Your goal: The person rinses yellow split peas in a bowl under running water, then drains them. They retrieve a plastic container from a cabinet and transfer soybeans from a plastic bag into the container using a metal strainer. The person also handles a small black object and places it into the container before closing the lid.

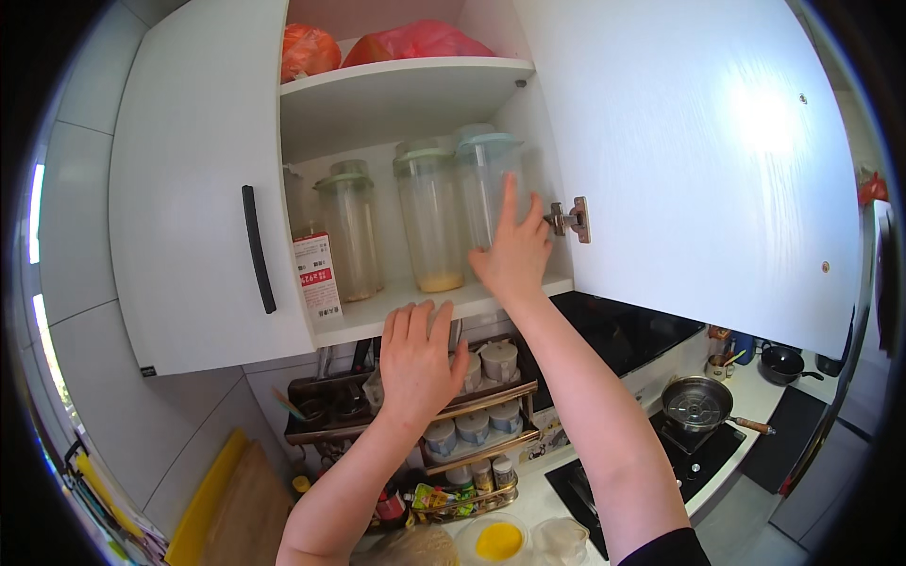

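In an open white wall cabinet (439,67) stand several clear plastic jars. My right hand (515,247) reaches in front of the rightmost jar (488,170), which has a pale blue lid; its fingers are spread, and whether they touch the jar cannot be told. My left hand (421,354) rests with its fingertips at the front edge of the lower shelf (357,322), holding nothing. Between the hands stands a green-lidded jar (430,212) with a little yellow content at its bottom. Another green-lidded jar (347,233) is left of it, behind a red-and-white box (318,276).
The cabinet door (694,163) hangs open at right. Below are a rack (488,403) with cups and seasoning jars, a bowl of yellow content (500,541), and a pan (697,403) on the stove. Cutting boards (241,502) lean at left. Plastic bags (425,40) lie on the upper shelf.
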